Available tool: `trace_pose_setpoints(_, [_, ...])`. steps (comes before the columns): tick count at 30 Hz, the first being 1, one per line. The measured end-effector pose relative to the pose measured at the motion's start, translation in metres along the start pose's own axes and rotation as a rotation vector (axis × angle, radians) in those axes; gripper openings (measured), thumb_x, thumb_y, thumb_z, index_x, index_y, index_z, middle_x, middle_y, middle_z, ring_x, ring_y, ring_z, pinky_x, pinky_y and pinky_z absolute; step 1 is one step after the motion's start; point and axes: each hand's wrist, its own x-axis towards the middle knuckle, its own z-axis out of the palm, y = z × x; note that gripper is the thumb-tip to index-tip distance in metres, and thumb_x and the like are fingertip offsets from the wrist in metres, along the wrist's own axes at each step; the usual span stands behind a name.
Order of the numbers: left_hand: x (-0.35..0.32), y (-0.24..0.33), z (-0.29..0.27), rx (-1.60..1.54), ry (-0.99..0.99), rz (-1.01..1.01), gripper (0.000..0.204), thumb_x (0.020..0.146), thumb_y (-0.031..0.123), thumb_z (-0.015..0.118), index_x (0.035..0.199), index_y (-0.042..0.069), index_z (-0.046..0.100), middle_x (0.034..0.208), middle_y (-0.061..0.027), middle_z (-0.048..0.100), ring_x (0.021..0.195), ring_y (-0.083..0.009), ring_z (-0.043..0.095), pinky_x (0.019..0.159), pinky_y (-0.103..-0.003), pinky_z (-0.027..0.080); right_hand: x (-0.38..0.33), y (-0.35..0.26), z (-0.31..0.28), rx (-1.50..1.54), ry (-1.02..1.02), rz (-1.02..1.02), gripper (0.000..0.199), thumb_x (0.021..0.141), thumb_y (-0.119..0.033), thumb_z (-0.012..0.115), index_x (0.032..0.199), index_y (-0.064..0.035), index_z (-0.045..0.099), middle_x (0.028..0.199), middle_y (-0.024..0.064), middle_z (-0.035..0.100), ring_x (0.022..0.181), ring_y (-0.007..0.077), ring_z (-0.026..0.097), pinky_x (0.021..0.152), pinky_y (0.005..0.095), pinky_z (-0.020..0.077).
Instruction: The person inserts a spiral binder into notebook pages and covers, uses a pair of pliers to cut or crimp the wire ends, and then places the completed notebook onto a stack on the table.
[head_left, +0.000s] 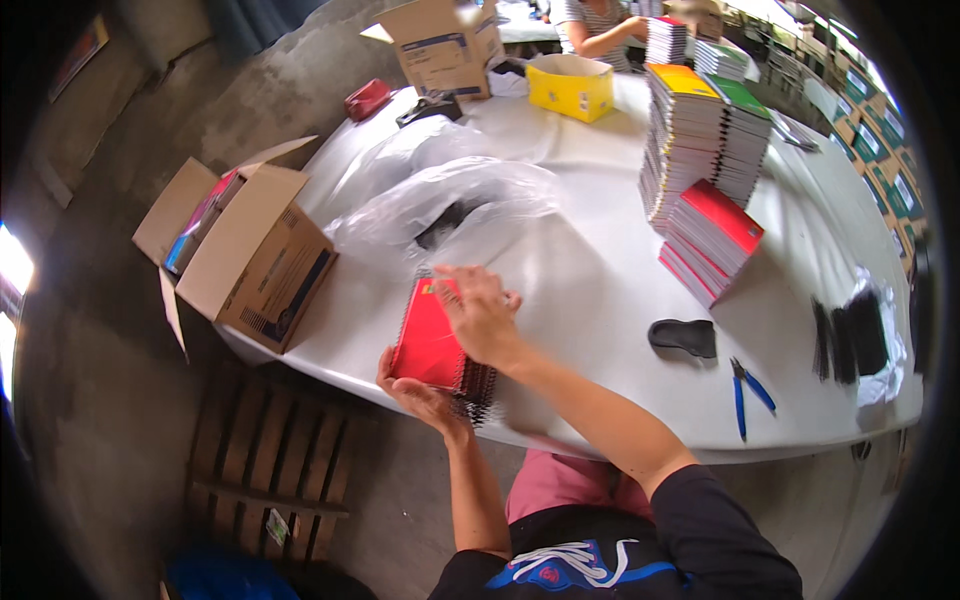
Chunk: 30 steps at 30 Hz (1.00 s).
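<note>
A small stack of red-covered spiral notebooks point(428, 345) lies near the table's front edge, black coil bindings showing on both sides. My left hand point(418, 398) grips the stack from its near left corner, thumb by the near edge and fingers along the left side. Across the top right of the upper cover lies my right hand point(478, 315), slightly blurred, its fingers stretched out and touching the notebook. Just beyond, a clear plastic bag point(470, 185) with something black inside spreads over the white-covered table point(580, 330).
An open cardboard box point(270, 260) stands at the left. Tall notebook stacks point(690, 140) and a leaning red bundle point(710, 240) occupy the right. Nearer are a black pouch-like piece point(683, 338), blue-handled cutters point(745, 395) and black strips point(855, 335). A yellow box point(570, 90) and another person point(600, 30) are beyond.
</note>
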Motion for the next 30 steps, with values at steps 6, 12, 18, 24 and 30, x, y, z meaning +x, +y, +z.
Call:
trace_pose_setpoints(6, [0.010,0.005,-0.032,0.138,0.157,0.198,0.057,0.099,0.047,0.023,0.125,-0.001,0.038,0.126,-0.0143,0.042,0.116,-0.0242,0.043,0.098,-0.040,0.035,-0.005,0.011,-0.061,-0.249,0.229,-0.346,0.049,0.087,-0.042,0.054,0.131,-0.0217,0.046,0.133,0.0095,0.039,0.127,0.0295,0.032,0.091,0.0641,0.0235])
trace_pose_setpoints(12, [-0.016,0.093,-0.010,0.006,0.106,0.605,0.032,0.097,0.020,0.037,0.113,-0.006,0.046,0.117,-0.0169,0.048,0.107,-0.0241,0.050,0.092,-0.036,0.042,-0.008,0.115,-0.302,-0.666,0.554,0.181,0.060,0.078,-0.045,0.066,0.126,-0.0117,0.052,0.121,0.0134,0.055,0.111,0.0337,0.051,0.095,0.0480,0.0414])
trace_pose_setpoints(18, [-0.115,0.088,0.128,-0.320,-1.042,-0.073,0.056,0.086,0.019,0.063,0.136,0.006,0.041,0.137,-0.0128,0.040,0.124,-0.0243,0.044,0.095,-0.039,0.040,-0.014,0.169,-0.375,0.117,0.126,0.617,0.082,0.068,-0.063,0.068,0.130,-0.0121,0.050,0.123,0.0126,0.056,0.117,0.0273,0.049,0.094,0.0470,0.0389])
trace_pose_setpoints(24, [-0.154,0.058,0.257,-0.156,-1.041,0.161,0.092,0.077,0.039,0.072,0.144,0.003,0.021,0.146,-0.0204,0.025,0.136,-0.0348,0.025,0.108,-0.044,0.025,-0.003,0.178,-0.370,0.086,0.016,0.571,0.073,0.064,-0.045,0.081,0.122,-0.0072,0.056,0.110,0.0077,0.062,0.101,0.0203,0.055,0.084,0.0399,0.0414])
trace_pose_setpoints(30, [-0.163,0.066,0.280,-0.057,-1.082,0.008,0.125,0.056,0.050,0.082,0.146,0.007,0.008,0.150,-0.0220,0.011,0.139,-0.0376,0.010,0.112,-0.046,0.016,-0.008,0.193,-0.391,0.128,0.025,0.564,0.068,0.064,-0.035,0.084,0.117,-0.0017,0.057,0.102,0.0066,0.064,0.086,0.0175,0.061,0.074,0.0296,0.0455])
